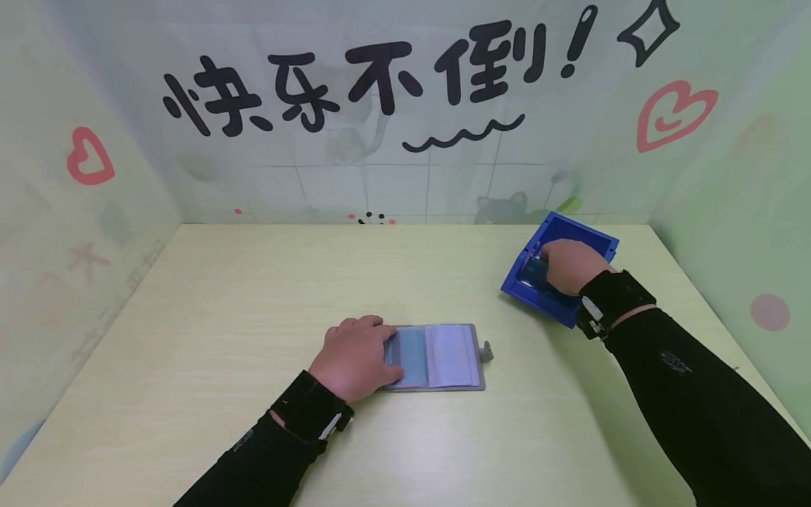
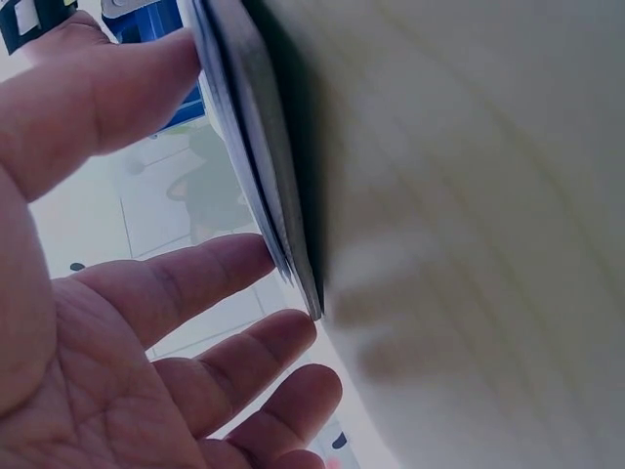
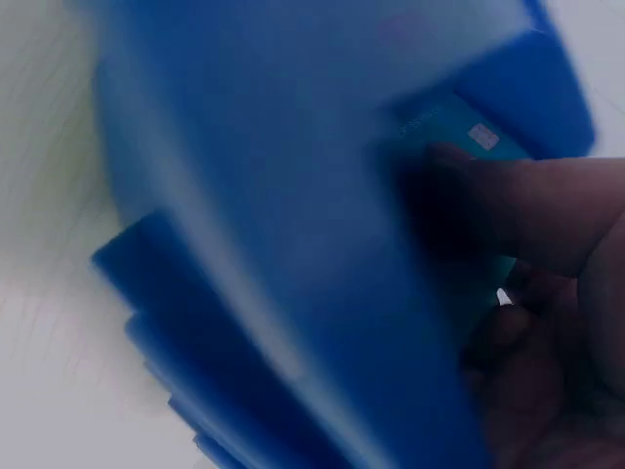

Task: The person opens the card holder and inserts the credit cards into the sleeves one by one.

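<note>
A small wallet-like card holder [image 1: 453,355] lies spread open on the table, its inside showing blue and pale lilac sleeves, with a grey snap tab at its right end. My left hand [image 1: 355,359] rests on its left part. In the left wrist view, the thumb [image 2: 127,93] presses the sleeves while the other fingers reach toward the edge. At the back right, my right hand [image 1: 573,266] is inside a blue plastic bin [image 1: 538,304]. It pinches a dark teal card [image 3: 488,137] bearing a small pale square; the bin wall hides part of that card.
The light wood table [image 1: 253,303] runs back to a printed cloth wall [image 1: 393,190] with black lettering. Similar patterned side walls close off the left and right. The blue bin stands near the table's back right corner.
</note>
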